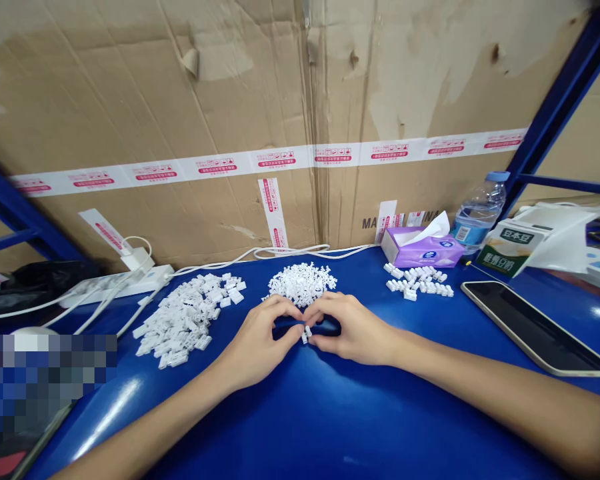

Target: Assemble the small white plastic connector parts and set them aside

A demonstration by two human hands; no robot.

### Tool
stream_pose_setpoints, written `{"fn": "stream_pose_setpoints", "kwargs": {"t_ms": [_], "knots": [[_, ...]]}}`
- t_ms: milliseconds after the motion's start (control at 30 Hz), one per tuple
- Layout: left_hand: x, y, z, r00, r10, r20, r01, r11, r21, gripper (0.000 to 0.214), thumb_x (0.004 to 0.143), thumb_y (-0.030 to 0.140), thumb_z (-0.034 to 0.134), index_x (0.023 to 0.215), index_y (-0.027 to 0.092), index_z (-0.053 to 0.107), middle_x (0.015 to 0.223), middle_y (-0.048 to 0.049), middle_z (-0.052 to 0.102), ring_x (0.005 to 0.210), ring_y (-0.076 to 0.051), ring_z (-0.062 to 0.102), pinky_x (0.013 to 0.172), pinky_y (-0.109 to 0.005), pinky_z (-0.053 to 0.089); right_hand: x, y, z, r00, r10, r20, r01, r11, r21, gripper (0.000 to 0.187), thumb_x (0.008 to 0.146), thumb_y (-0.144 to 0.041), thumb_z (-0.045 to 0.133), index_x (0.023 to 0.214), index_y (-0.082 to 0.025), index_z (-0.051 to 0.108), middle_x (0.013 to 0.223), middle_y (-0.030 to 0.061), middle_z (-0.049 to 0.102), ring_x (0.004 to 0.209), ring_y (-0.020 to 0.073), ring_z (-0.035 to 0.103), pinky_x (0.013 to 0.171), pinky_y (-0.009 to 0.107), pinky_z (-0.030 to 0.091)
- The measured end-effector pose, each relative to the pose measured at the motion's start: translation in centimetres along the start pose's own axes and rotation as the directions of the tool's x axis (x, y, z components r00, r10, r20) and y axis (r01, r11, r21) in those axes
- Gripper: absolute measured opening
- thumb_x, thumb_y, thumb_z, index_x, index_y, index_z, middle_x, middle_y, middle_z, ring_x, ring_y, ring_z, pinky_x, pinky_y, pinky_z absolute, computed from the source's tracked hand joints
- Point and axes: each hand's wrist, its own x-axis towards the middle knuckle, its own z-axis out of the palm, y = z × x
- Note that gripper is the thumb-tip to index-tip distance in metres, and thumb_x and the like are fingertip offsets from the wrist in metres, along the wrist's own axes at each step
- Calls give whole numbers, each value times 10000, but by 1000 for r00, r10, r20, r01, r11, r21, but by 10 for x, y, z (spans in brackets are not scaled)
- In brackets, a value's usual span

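Between my two hands is a small white plastic piece (307,334), gripped from both sides by the fingertips. My left hand (267,333) pinches it with thumb and forefinger from the left. From the right, my right hand (353,327) closes thumb and fingers on it. Its exact shape is partly covered by the fingers. Just beyond the hands lies a heap of tiny white plastic parts (303,280). A larger pile of flat white plastic pieces (185,317) spreads to the left. At the right sits a smaller group of white pieces (420,283).
A purple tissue pack (425,250), a water bottle (480,210) and a carton (513,243) stand at the back right. A phone (535,327) lies in front of them. At the back left is a power strip (120,285) with white cables. Cardboard (205,100) rises behind the blue table (320,427).
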Motion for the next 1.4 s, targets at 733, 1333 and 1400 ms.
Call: {"fn": "stream_pose_setpoints", "kwargs": {"t_ms": [733,1333,1400], "knots": [[1,-6,-8,992,-20,123,22,1000,-12,144,899,292,653,873,251,788,1269,-67,625,1117,-262,612,852,-388,508,-3,-4,-3,1000,-13,-1,13,1000,-6,358,813,-104,716,1126,-245,613,1000,-4,736,989,187,660,906,356,460],[-15,-6,-8,979,159,129,-199,893,404,328,990,269,502,1274,196,651,1346,-122,605,1225,-317,573,1066,-543,461,-1,5,-5,998,61,7,-60,991,-118,213,855,-183,735,1043,-210,638,1011,21,735,982,200,629,893,368,442],[-19,-5,-8,977,158,147,-207,872,444,358,1008,295,481,1318,196,630,1394,-129,589,1252,-328,567,1071,-553,462,-2,4,-6,998,62,16,-59,989,-132,214,850,-197,738,1043,-208,645,1021,27,732,991,207,623,896,373,443]]}}
